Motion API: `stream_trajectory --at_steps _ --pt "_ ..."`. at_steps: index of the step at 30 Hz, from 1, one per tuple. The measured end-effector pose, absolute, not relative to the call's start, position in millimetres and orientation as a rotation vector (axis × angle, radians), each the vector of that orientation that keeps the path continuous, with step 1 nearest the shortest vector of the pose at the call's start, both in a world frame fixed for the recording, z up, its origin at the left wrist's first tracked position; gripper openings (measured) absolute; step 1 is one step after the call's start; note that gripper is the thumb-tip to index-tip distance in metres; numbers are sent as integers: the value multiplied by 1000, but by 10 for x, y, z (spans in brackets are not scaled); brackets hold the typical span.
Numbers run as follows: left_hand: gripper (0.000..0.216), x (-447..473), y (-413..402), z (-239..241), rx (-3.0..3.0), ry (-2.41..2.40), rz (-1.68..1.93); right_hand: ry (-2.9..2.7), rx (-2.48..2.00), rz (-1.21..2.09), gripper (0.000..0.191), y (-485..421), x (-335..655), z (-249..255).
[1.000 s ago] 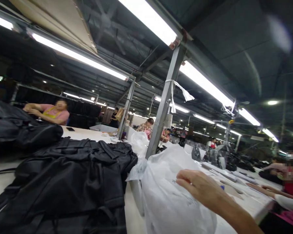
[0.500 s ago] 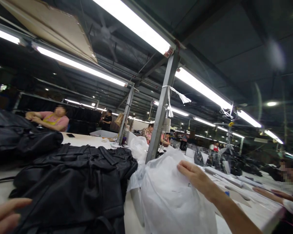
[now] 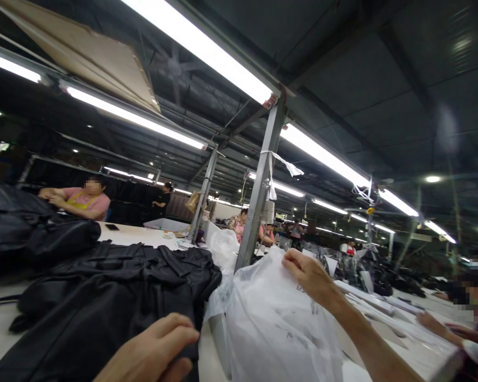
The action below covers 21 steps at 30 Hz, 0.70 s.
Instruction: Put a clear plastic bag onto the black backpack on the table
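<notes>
My right hand (image 3: 308, 276) reaches forward and pinches the top edge of a clear white plastic bag (image 3: 271, 329) standing on the white table (image 3: 135, 236). My left hand (image 3: 155, 350) comes in from the bottom edge and lies with curled fingers on the near corner of a black backpack (image 3: 103, 302) lying flat on the table. Whether it grips the fabric I cannot tell.
More black bags (image 3: 32, 228) are piled at the left. A grey steel post (image 3: 258, 196) rises behind the plastic bag. A seated person in pink (image 3: 79, 199) leans on the far table edge; another person's arms (image 3: 442, 326) rest at the right. Tube lights run overhead.
My left hand has come up from the bottom left onto the black backpack. My right hand has lifted toward the top edge of the plastic bag. The view tilted slightly upward.
</notes>
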State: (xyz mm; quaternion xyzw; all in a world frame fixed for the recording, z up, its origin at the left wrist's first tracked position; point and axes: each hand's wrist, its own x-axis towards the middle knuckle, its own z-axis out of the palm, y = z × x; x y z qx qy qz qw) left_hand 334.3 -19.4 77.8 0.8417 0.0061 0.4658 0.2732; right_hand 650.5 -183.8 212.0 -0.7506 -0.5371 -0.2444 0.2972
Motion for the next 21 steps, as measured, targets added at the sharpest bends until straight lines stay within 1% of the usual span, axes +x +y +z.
stream_trajectory --at_steps 3,5,7,9,10,12,15,17,19,21 --pt "29 3815 -682 1291 2622 -80 1174 -1447 -1948 -601 25 -1781 6416 2098" --pt "23 4150 -916 1482 2764 -147 1069 -1431 -1913 -631 26 -1766 6394 2130" --pt "29 4490 -1032 1491 2829 -176 993 -1362 -1850 -681 28 -1774 6391 2206" --pt "37 4806 -1039 1355 2829 -171 946 -1290 -1738 -671 32 -1811 6361 2309" --pt "35 4937 -1012 1260 2769 -185 929 -1256 -1656 -647 35 -1842 6319 2359" --pt "25 5099 -916 1077 2526 -232 886 -1209 -1487 -619 38 -1924 6159 2423" --pt "35 4964 -698 913 2076 -151 866 -1282 -1370 -738 33 -2032 5786 2338" --pt "49 4598 -537 861 1611 -56 815 -1537 -1347 -852 21 -2018 5559 2127" --pt "70 4085 -422 802 1127 -57 729 -1878 -1250 -947 11 -1863 5405 1794" --pt "88 3556 -401 697 957 -111 685 -2147 -1064 -1011 9 -1555 5269 1366"
